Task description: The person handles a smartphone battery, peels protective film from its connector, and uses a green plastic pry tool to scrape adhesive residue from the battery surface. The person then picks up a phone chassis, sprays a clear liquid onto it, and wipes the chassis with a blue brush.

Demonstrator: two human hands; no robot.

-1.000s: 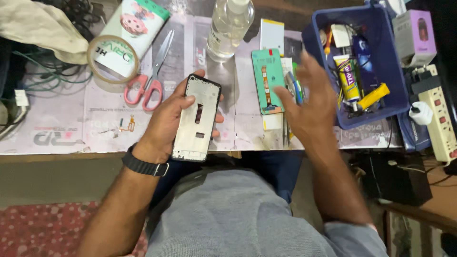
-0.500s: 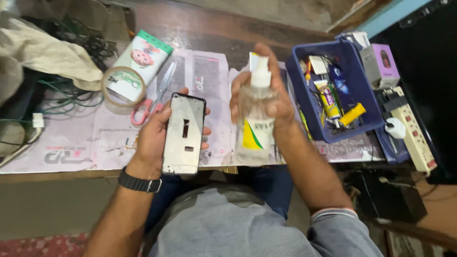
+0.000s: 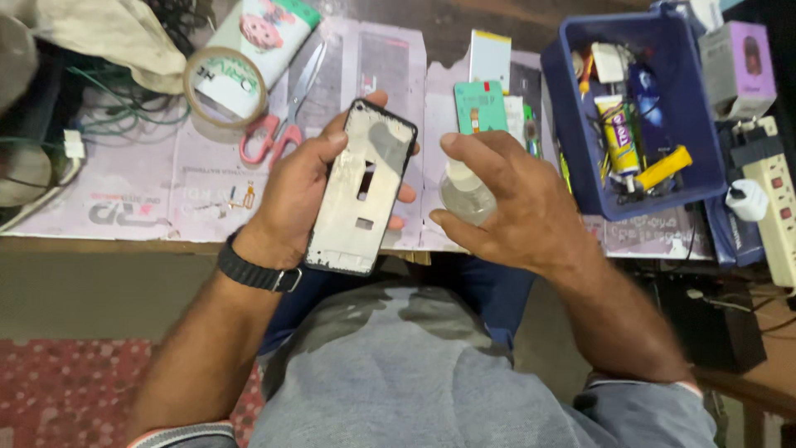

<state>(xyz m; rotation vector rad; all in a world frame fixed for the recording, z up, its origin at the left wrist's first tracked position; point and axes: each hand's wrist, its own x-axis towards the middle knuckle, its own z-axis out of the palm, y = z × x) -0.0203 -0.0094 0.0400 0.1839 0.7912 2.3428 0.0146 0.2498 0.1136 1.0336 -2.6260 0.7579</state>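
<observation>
Left hand (image 3: 303,187) grips a phone frame (image 3: 361,189) by its edges, held above the table edge. Right hand (image 3: 514,203) is wrapped around a clear bottle (image 3: 464,192) — just beside the frame. Blue bin (image 3: 580,162) stands right — scissors (image 3: 280,116) left.

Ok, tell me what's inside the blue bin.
The blue bin holds a yellow-capped glue tube, a yellow tool handle, a white packet and a dark blue item. Whatever lies beneath these is covered.

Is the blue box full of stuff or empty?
Full. The blue box holds a yellow tube, a yellow tool and other small bits.
</observation>
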